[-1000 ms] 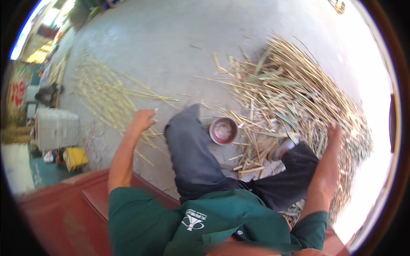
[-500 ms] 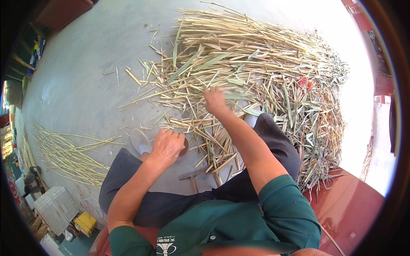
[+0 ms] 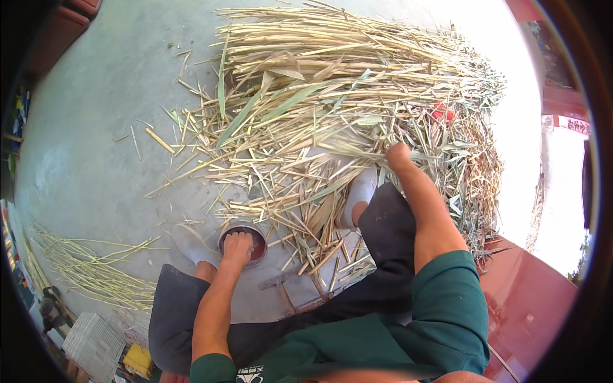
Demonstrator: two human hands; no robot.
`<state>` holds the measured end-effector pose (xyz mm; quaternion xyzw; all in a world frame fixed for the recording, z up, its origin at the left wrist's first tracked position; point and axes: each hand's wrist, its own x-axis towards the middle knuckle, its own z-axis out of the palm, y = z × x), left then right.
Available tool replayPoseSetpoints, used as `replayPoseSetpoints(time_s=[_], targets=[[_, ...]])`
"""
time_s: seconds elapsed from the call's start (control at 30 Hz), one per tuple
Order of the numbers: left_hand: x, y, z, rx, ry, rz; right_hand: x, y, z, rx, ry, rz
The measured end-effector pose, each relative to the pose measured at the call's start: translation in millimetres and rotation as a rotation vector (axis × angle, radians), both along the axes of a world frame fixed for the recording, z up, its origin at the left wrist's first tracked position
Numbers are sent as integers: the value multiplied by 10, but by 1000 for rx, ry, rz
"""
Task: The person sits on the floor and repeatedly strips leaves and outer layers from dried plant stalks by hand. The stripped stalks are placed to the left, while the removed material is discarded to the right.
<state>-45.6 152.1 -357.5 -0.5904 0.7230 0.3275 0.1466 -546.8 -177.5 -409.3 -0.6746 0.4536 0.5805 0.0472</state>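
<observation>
My left hand (image 3: 238,247) is closed and dips over the round dark-rimmed bowl (image 3: 258,250), its fingers bent downward; anything in them is hidden. Reddish-brown shows inside the bowl. Out to the right, my right hand (image 3: 398,155) is curled into a fist at the edge of the heap of dry leaves (image 3: 460,166). Pale, motion-smeared strands stretch leftward from this fist, and I cannot make out whether it grips them. Beyond both hands lies a large pile of dry reed stalks (image 3: 332,57), with some green leaves across it.
A T-shaped tool (image 3: 284,290) lies between my legs, with broken stalks near it. Thin greenish stems (image 3: 96,265) spread on the floor at left. A white wire crate (image 3: 96,345) and a yellow container (image 3: 137,360) stand at lower left. Something red (image 3: 442,113) sits among the leaves.
My right hand has swung rightward, away from the middle of the stalks to the leaf heap. My left hand has lowered into the bowl's mouth. The whole view has shifted slightly.
</observation>
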Motion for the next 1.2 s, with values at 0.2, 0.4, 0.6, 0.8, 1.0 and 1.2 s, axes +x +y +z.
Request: replayPoseSetpoints(time_s=[0.2,0.4,0.6,0.8,1.0,1.2], targets=[[-12,75,-183,-45,-170,-77,-1057,-54,1028,-88,299,-490],[-69,50,-261,80,-355,-143,92,-580,634,-481,-590,-571],[-105,93,-385,50,-412,-165,1340,-1032,101,-657,-1009,-590],[-124,140,-387,257,-198,-115,1445,-1027,-67,-620,-1069,-615],[-102,-249,-58,79,-153,-10,1291,-855,156,-785,-1034,-877],[-133,-604,459,-177,-146,-47,1165,-1028,820,-886,-1249,-1731]])
